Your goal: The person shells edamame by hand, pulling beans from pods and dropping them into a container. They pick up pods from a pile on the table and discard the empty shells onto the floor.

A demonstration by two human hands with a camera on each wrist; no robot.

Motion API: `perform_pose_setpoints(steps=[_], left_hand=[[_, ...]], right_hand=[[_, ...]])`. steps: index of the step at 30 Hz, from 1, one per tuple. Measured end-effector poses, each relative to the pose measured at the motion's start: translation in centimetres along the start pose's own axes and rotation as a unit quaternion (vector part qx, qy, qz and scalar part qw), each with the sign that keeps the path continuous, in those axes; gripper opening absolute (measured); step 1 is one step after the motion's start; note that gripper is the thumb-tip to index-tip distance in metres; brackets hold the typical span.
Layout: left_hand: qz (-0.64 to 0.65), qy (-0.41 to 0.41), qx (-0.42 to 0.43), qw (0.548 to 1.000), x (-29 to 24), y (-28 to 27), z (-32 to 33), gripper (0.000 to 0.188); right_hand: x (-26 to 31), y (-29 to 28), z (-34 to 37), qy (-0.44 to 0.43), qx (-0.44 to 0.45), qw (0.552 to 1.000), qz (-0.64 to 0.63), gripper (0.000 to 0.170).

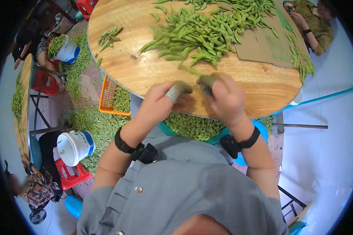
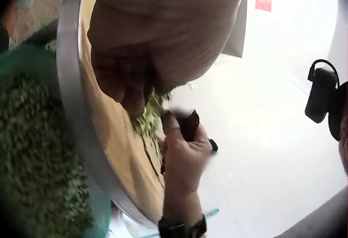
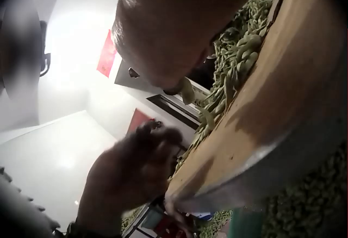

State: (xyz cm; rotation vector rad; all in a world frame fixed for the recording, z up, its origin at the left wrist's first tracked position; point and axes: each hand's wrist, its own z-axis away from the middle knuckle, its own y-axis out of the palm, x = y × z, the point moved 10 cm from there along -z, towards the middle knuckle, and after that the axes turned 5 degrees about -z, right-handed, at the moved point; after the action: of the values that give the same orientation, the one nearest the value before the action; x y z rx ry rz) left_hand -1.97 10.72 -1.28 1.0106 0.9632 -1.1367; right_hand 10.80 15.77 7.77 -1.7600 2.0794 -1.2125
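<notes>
Over the near edge of the round wooden table [image 1: 129, 74], my right hand [image 1: 228, 100] pinches a green bean pod [image 1: 194, 71]. In the right wrist view the pod [image 3: 187, 92] sticks out beyond its fingertips. Facing it a short way off is my left hand [image 1: 157, 102], its fingers loosely bent, with nothing showing in them. Greyish covers wrap the left thumb [image 1: 178, 91] and the right thumb area [image 1: 206, 84], both blurred. A large heap of pods [image 1: 211, 31] lies just beyond both hands.
Below the table edge stands a green tub [image 1: 166, 131] full of picked pods. An orange basket [image 1: 106, 96] and white buckets [image 1: 70, 148] stand to the left, among pods strewn on the floor. Flattened cardboard [image 1: 259, 47] lies under the heap's right side. Other people sit around.
</notes>
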Motion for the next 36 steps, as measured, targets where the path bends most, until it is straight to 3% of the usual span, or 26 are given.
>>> perform_pose_setpoints(steps=[1, 3, 5, 7, 8, 9, 10, 11, 13, 17, 20, 22, 25, 29, 30, 31, 32, 34, 35, 36], left_hand=[[0.001, 0.0, 0.0, 1.0, -0.1, 0.6, -0.6, 0.024], [0.039, -0.098, 0.026, 0.994, 1.6, 2.2, -1.2, 0.024], [0.061, -0.091, 0.021, 0.994, 1.7, 2.7, -1.2, 0.022], [0.032, -0.019, -0.011, 0.999, 0.8, 2.0, -1.4, 0.021], [0.031, -0.021, -0.01, 0.999, 0.8, 2.2, -1.3, 0.021], [0.065, -0.021, -0.023, 0.997, 0.7, 2.0, -0.9, 0.021], [0.098, -0.023, -0.036, 0.994, 0.7, 1.9, -0.5, 0.021], [0.095, -0.024, -0.036, 0.995, 0.9, 1.7, -0.3, 0.021], [0.054, -0.04, -0.001, 0.998, 1.5, 2.0, 0.1, 0.023], [0.007, -0.039, 0.041, 0.998, 1.9, 2.7, 0.9, 0.022], [-0.013, -0.016, 0.056, 0.998, 1.4, 3.1, 1.0, 0.021], [-0.083, 0.034, 0.039, 0.995, 0.1, 3.3, 1.2, 0.02], [0.021, -0.031, 0.081, 0.996, 1.7, 3.5, 1.0, 0.02], [-0.018, -0.041, 0.04, 0.998, 2.2, 3.1, 0.8, 0.018], [-0.173, 0.099, 0.019, 0.98, -0.1, 3.0, 0.7, 0.02], [-0.321, 0.234, -0.003, 0.918, -2.4, 3.7, 1.6, 0.022], [-0.32, 0.233, -0.003, 0.918, -2.4, 3.8, 1.6, 0.022], [-0.486, 0.326, -0.025, 0.811, -3.9, 5.3, 3.0, 0.021], [-0.485, 0.325, -0.024, 0.811, -3.7, 5.2, 2.9, 0.021], [-0.492, 0.33, -0.006, 0.806, -3.4, 5.3, 2.7, 0.016]], right_hand=[[1.5, -0.2, 0.9, -0.052, 0.003, 0.999, 0.002, 0.02], [2.3, 0.3, 2.4, -0.064, 0.033, 0.997, -0.037, 0.021], [2.9, 0.5, 3.5, -0.07, 0.06, 0.993, -0.075, 0.023], [1.6, 0.6, 3.6, 0.029, 0.085, 0.988, -0.126, 0.027], [1.8, 0.1, 3.3, 0.031, 0.084, 0.988, -0.127, 0.027], [-1.1, 0.8, 3.9, 0.225, 0.096, 0.934, -0.26, 0.029], [-3.0, 2.2, 6.0, 0.407, 0.102, 0.825, -0.379, 0.031], [-3.0, 2.0, 6.0, 0.408, 0.099, 0.824, -0.381, 0.031], [-2.6, 2.9, 6.4, 0.426, 0.133, 0.759, -0.475, 0.038], [-1.7, 3.1, 6.4, 0.419, 0.162, 0.745, -0.493, 0.044], [-1.4, 3.3, 6.3, 0.399, 0.191, 0.758, -0.479, 0.046], [-1.5, 3.3, 6.5, 0.399, 0.193, 0.764, -0.469, 0.046], [-1.2, 3.0, 6.4, 0.423, 0.169, 0.727, -0.514, 0.046], [-1.2, 3.1, 6.6, 0.425, 0.167, 0.72, -0.522, 0.046], [-1.3, 3.1, 6.5, 0.422, 0.16, 0.722, -0.525, 0.046], [-1.5, 3.0, 6.6, 0.419, 0.154, 0.723, -0.527, 0.046], [-1.7, 3.0, 6.6, 0.42, 0.154, 0.722, -0.527, 0.046], [-2.2, 3.8, 7.9, 0.468, 0.194, 0.689, -0.518, 0.043], [-2.3, 4.1, 8.3, 0.469, 0.194, 0.688, -0.518, 0.043], [-2.3, 5.0, 9.1, 0.493, 0.187, 0.649, -0.548, 0.04]])
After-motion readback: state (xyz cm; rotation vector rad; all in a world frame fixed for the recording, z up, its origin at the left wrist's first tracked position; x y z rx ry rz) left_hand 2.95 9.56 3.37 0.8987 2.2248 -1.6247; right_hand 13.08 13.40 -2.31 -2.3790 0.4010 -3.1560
